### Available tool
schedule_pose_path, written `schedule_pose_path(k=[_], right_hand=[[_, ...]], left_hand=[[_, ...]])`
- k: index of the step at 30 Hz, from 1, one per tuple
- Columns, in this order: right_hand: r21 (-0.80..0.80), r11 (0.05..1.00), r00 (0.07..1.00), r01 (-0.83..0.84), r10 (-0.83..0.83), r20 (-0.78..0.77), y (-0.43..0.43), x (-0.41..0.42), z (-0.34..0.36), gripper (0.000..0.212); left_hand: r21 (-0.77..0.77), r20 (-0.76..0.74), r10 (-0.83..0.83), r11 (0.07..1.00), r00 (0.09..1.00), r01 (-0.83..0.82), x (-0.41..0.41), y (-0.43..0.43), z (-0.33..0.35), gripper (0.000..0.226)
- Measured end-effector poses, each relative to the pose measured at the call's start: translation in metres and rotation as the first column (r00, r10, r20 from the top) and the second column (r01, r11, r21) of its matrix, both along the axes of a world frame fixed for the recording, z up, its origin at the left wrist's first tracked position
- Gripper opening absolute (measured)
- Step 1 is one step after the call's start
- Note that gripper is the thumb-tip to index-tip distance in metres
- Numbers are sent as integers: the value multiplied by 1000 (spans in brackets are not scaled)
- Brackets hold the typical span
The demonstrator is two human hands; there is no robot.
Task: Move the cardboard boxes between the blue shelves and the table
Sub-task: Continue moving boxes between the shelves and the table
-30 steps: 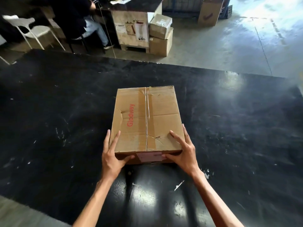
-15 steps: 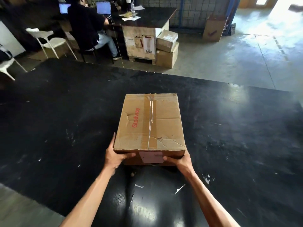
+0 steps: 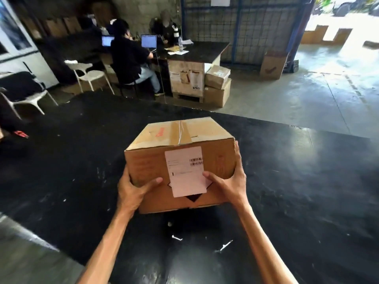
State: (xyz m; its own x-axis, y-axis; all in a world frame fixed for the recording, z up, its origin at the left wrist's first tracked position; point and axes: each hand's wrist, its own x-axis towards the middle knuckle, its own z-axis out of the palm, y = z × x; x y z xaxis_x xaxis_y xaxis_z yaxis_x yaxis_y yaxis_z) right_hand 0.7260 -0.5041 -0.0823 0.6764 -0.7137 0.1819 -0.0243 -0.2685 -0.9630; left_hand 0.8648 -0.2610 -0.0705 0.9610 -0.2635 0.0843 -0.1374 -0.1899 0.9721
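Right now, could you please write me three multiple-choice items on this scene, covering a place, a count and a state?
1. Where is the white label on the held cardboard box?
A) its taped top
B) the face toward the camera
C) peeled off, on the floor

2. How many stacked boxes stand beside the wooden desk?
A) two
B) four
C) none

3. What state is the held box in?
A) opened, flaps up
B) untouched
C) gripped by the left hand and the right hand

Answers: B, the label covers the near face. A, one box sits on another. C, a hand holds each lower corner and the tape is intact.
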Motion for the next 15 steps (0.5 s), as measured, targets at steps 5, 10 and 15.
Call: schedule_pose_path(k=[5, 10, 15], right_hand=[[-247, 969, 995, 1, 25, 100, 35, 23, 61, 139], [-316, 948, 969, -21, 97, 227, 75, 44, 101, 134], [-363, 921, 914, -138, 260, 312, 132, 67, 131, 130]], left_hand=[[-62, 319, 200, 980, 926, -190, -10, 33, 65, 122], [-91, 562, 265, 961, 784, -259, -19, 84, 125, 138], [-120, 634, 375, 912, 676, -393, -53, 147, 159, 136]])
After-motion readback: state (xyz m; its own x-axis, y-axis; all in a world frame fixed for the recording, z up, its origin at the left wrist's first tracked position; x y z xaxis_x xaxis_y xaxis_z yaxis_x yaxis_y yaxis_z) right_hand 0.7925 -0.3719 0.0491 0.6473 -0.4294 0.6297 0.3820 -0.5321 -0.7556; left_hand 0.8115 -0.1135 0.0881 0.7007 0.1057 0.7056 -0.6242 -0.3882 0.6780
